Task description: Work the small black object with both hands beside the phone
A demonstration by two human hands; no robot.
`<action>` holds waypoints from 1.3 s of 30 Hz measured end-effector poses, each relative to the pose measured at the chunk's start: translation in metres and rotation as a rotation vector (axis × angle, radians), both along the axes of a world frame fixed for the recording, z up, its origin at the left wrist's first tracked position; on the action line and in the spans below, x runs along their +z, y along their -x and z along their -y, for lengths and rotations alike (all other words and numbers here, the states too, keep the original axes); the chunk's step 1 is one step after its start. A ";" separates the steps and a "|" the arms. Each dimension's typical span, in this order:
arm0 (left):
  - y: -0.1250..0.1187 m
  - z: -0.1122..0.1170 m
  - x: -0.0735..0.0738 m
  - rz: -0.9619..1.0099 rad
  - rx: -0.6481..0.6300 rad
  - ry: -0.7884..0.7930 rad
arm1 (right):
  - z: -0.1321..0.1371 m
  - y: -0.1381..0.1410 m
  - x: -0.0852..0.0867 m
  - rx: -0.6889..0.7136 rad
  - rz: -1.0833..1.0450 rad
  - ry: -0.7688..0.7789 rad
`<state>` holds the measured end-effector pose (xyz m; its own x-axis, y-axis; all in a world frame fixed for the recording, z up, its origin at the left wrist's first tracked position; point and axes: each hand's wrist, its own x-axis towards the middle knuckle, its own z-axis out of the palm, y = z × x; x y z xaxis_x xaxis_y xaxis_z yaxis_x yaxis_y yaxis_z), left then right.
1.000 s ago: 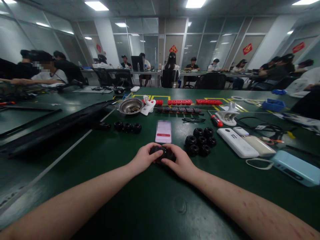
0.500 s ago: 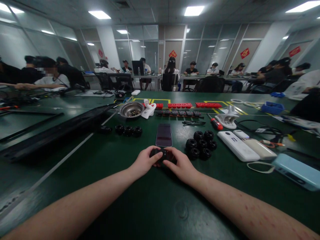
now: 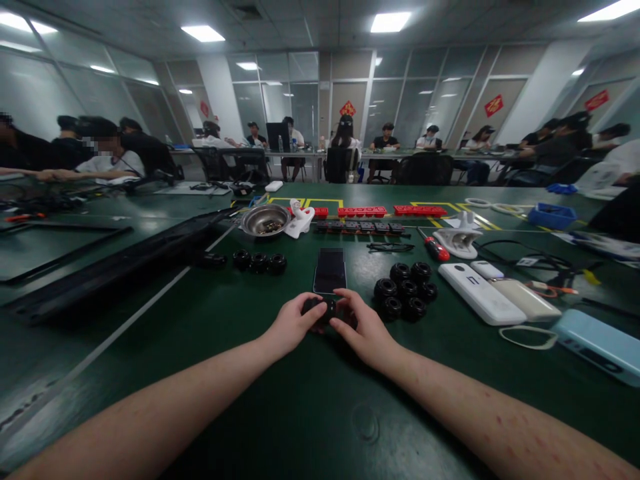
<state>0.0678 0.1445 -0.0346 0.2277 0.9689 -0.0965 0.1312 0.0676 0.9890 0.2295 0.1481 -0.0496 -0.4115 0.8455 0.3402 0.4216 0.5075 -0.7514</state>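
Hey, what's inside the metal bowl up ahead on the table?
Small brassy-looking pieces lie loose in the bottom of the metal bowl, too small to identify. Whatever lies underneath them is covered.

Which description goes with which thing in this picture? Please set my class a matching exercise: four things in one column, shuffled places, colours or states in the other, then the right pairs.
1. phone
2. metal bowl
3. screwdriver
4. black part

A. containing small pieces
B. between the left hand and right hand
C. partly red, partly black
D. dark-screened, lying flat

Pairs: 1-D, 2-A, 3-C, 4-B
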 end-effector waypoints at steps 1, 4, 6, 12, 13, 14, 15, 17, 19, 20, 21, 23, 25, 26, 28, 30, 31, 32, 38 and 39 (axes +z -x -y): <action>0.000 0.001 0.001 0.000 0.005 0.004 | 0.000 0.000 0.000 0.001 -0.010 0.003; -0.002 0.004 0.005 0.008 0.027 -0.001 | 0.001 -0.001 0.000 0.020 0.016 0.030; -0.003 0.006 0.006 0.001 0.025 -0.012 | 0.001 -0.002 0.001 0.038 0.041 0.054; 0.000 0.001 -0.001 -0.007 -0.018 -0.049 | 0.001 -0.001 0.001 0.015 0.041 0.017; 0.000 0.001 -0.001 -0.009 -0.012 -0.034 | 0.001 0.000 0.000 0.007 0.026 0.007; 0.000 0.001 0.000 -0.010 -0.002 -0.021 | 0.001 0.000 0.000 0.001 0.011 -0.002; 0.000 0.001 0.001 -0.011 0.014 -0.010 | 0.001 0.000 0.000 -0.003 0.001 -0.010; -0.001 0.003 0.003 -0.009 0.036 -0.011 | 0.002 0.000 0.000 -0.006 0.000 -0.015; -0.002 0.005 0.005 -0.004 0.037 -0.029 | 0.002 0.000 0.001 -0.012 0.009 -0.005; -0.002 0.005 0.005 -0.006 0.029 -0.035 | 0.002 -0.001 0.001 -0.013 0.015 0.005; -0.002 0.005 0.004 -0.009 0.017 -0.040 | 0.001 -0.001 0.001 -0.014 0.024 0.011; -0.002 0.004 0.003 -0.019 -0.004 -0.043 | 0.001 -0.002 0.002 -0.019 0.040 -0.001; -0.001 0.002 0.001 -0.024 -0.018 -0.034 | 0.000 -0.002 0.001 -0.024 0.040 -0.053; -0.001 0.002 0.001 -0.024 -0.018 -0.026 | 0.000 -0.001 0.000 -0.025 0.033 -0.085; -0.001 0.002 0.002 -0.025 -0.003 -0.014 | 0.001 -0.001 -0.001 -0.019 0.016 -0.136; -0.001 0.003 0.005 -0.029 0.018 -0.011 | 0.002 -0.001 -0.001 -0.015 0.020 -0.146; -0.002 0.005 0.007 -0.029 0.026 -0.010 | 0.003 -0.001 0.000 -0.016 0.025 -0.136; -0.002 0.006 0.008 -0.028 0.031 -0.006 | 0.003 -0.001 0.001 -0.015 0.034 -0.121; -0.002 0.004 0.003 -0.004 -0.027 -0.014 | 0.001 -0.003 0.004 -0.015 0.098 -0.071; -0.001 0.002 0.000 -0.004 -0.031 -0.023 | 0.000 -0.003 0.003 -0.021 0.093 -0.088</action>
